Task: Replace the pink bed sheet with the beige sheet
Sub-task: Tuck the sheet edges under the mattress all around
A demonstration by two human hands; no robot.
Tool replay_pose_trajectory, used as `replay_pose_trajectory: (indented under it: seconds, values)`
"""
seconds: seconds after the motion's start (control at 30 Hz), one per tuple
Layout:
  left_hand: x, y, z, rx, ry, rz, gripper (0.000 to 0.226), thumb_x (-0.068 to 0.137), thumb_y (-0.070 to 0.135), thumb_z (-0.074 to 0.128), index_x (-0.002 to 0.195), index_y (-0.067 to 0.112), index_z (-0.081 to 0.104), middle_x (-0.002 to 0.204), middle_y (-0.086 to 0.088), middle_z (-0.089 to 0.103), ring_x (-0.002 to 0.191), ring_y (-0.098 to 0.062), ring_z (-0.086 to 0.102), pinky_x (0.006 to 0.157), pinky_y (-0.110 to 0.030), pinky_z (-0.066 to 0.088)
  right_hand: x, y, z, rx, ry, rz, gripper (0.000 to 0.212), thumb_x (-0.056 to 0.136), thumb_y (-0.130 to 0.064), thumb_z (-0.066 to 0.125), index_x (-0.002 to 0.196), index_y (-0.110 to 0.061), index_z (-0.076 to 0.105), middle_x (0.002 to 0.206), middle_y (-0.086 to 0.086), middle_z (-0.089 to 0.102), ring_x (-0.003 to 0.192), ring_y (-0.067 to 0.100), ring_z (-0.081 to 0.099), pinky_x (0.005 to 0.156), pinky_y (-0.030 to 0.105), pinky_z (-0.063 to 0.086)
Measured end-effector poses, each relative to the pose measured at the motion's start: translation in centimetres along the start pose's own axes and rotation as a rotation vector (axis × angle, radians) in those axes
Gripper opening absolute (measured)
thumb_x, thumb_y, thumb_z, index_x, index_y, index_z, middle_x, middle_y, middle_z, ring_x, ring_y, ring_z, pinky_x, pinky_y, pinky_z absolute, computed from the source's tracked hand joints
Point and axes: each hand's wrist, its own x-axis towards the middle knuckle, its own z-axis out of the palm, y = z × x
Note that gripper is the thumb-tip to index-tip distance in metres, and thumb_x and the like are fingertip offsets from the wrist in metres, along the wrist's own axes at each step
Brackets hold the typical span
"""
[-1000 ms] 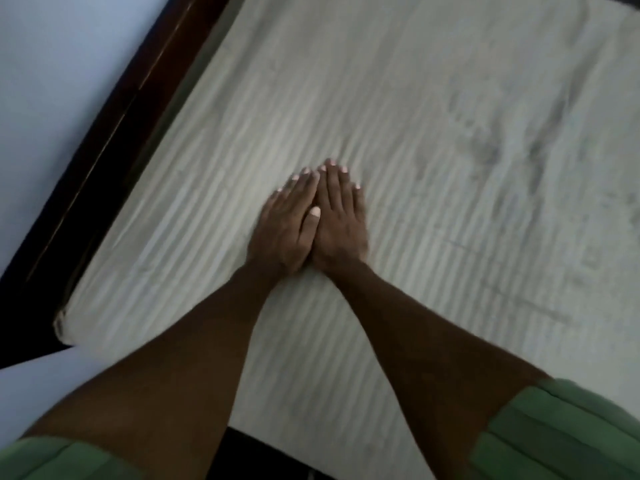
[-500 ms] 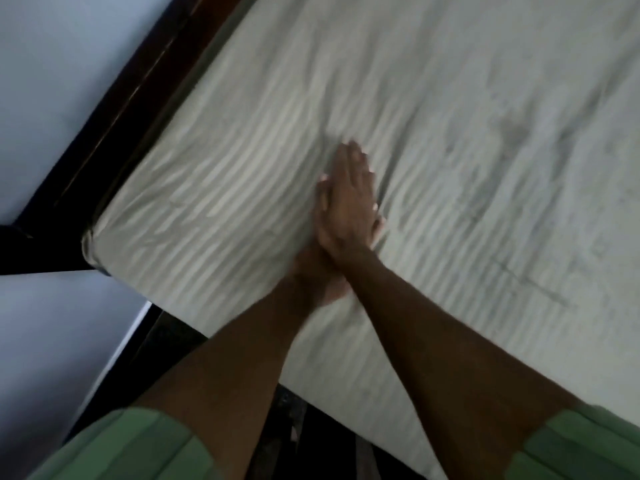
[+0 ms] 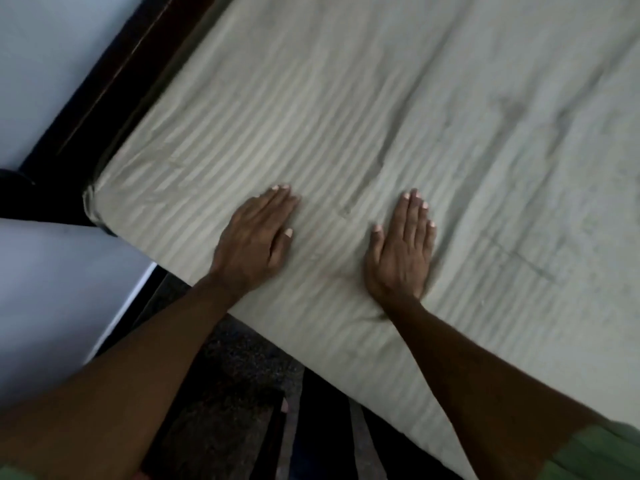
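Pressing flat on the beige sheet (image 3: pixel 398 109), the left hand (image 3: pixel 254 237) and right hand (image 3: pixel 401 251) lie palm down, apart from each other, fingers straight and together, grasping nothing. This striped sheet covers the mattress, its near left corner beside the dark bed frame (image 3: pixel 104 88), with wrinkles running to the far right.
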Motion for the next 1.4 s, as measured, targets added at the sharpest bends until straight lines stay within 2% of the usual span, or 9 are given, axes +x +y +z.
replay_pose_trajectory:
  seconds: [0.17, 0.37, 0.53, 0.77, 0.97, 1.13, 1.27, 1.33, 1.4]
  values:
    - [0.3, -0.5, 0.6, 0.245, -0.139, -0.043, 0.065, 0.108, 0.044, 0.035, 0.165, 0.023, 0.013, 0.172, -0.001, 0.008, 0.158, -0.016, 0.009, 0.127, -0.044, 0.016, -0.4, -1.6, 0.0, -0.005, -0.027, 0.058, 0.069, 0.106, -0.042, 0.027, 0.163, -0.008, 0.005, 0.172, 0.009, -0.001, 0.158, 0.023, -0.005, 0.127, 0.049, 0.005]
    - [2.3, 0.1, 0.3, 0.183, -0.037, -0.363, 0.060, 0.108, 0.037, 0.029, 0.164, 0.019, 0.016, 0.172, -0.007, 0.011, 0.158, -0.022, 0.010, 0.128, -0.046, 0.012, -0.3, -10.3, 1.6, 0.048, -0.093, -0.237, 0.068, 0.107, -0.043, 0.024, 0.163, -0.010, 0.003, 0.171, 0.008, -0.005, 0.158, 0.022, -0.010, 0.128, 0.047, 0.001]
    - [2.5, -1.6, 0.4, 0.095, -0.205, 0.002, 0.060, 0.108, 0.040, 0.026, 0.164, 0.021, 0.015, 0.172, 0.000, 0.012, 0.158, -0.013, 0.008, 0.127, -0.045, 0.015, -0.4, -12.5, 3.3, 0.060, -0.075, -0.178, 0.069, 0.107, -0.041, 0.029, 0.164, -0.011, 0.005, 0.172, 0.006, -0.004, 0.158, 0.021, -0.008, 0.127, 0.046, 0.004]
    - [5.6, -3.9, -0.6, 0.202, 0.120, -0.715, 0.067, 0.105, 0.041, 0.022, 0.164, 0.011, 0.011, 0.172, -0.011, 0.006, 0.158, -0.028, 0.004, 0.127, -0.049, 0.007, 2.2, -7.4, 2.0, 0.021, 0.085, 0.124, 0.074, 0.104, -0.046, 0.028, 0.162, -0.005, 0.010, 0.171, 0.012, 0.005, 0.158, 0.027, 0.002, 0.127, 0.049, 0.006]
    - [9.6, 2.6, 2.8, -0.072, -0.201, 0.226, 0.060, 0.107, 0.036, 0.031, 0.162, 0.015, 0.024, 0.170, -0.005, 0.021, 0.158, -0.016, 0.013, 0.127, -0.043, 0.017, 4.5, -7.7, 2.2, -0.050, -0.046, -0.284, 0.075, 0.103, -0.049, 0.034, 0.164, -0.015, 0.006, 0.172, 0.006, 0.002, 0.158, 0.025, -0.003, 0.127, 0.049, 0.006]
    - [9.3, -2.9, 3.2, 0.164, 0.025, -0.112, 0.063, 0.105, 0.047, 0.035, 0.163, 0.024, 0.023, 0.170, -0.002, 0.019, 0.158, -0.022, 0.015, 0.126, -0.046, 0.015, 7.3, -1.8, 0.6, -0.075, 0.123, 0.029, 0.067, 0.106, -0.051, 0.026, 0.164, -0.018, 0.016, 0.171, 0.002, 0.012, 0.158, 0.023, 0.007, 0.126, 0.050, 0.010]
    - [11.4, -5.7, 0.8, 0.195, 0.215, -0.700, 0.072, 0.102, 0.050, 0.031, 0.164, 0.016, 0.016, 0.171, -0.012, 0.012, 0.158, -0.030, 0.011, 0.126, -0.049, 0.013, 7.6, -1.7, -0.2, -0.053, 0.133, 0.161, 0.068, 0.106, -0.042, 0.026, 0.163, -0.008, 0.011, 0.171, 0.010, 0.006, 0.158, 0.027, 0.004, 0.126, 0.051, 0.008]
    - [12.6, -3.6, 0.6, 0.135, 0.208, -0.571, 0.069, 0.103, 0.042, 0.033, 0.162, 0.007, 0.022, 0.168, -0.019, 0.017, 0.156, -0.034, 0.016, 0.125, -0.049, 0.016, 6.9, -4.4, 0.2, -0.023, 0.126, 0.046, 0.066, 0.106, -0.037, 0.029, 0.162, -0.007, 0.014, 0.171, 0.010, 0.008, 0.158, 0.027, 0.004, 0.127, 0.049, 0.006]
    - [13.7, -0.5, 1.7, 0.015, 0.144, -0.089, 0.059, 0.107, 0.033, 0.035, 0.157, 0.003, 0.034, 0.164, -0.020, 0.030, 0.154, -0.032, 0.027, 0.125, -0.046, 0.021, 6.7, -7.3, 1.3, 0.043, 0.098, -0.052, 0.066, 0.106, -0.037, 0.034, 0.163, -0.008, 0.015, 0.171, 0.010, 0.009, 0.158, 0.026, 0.004, 0.128, 0.045, 0.002]
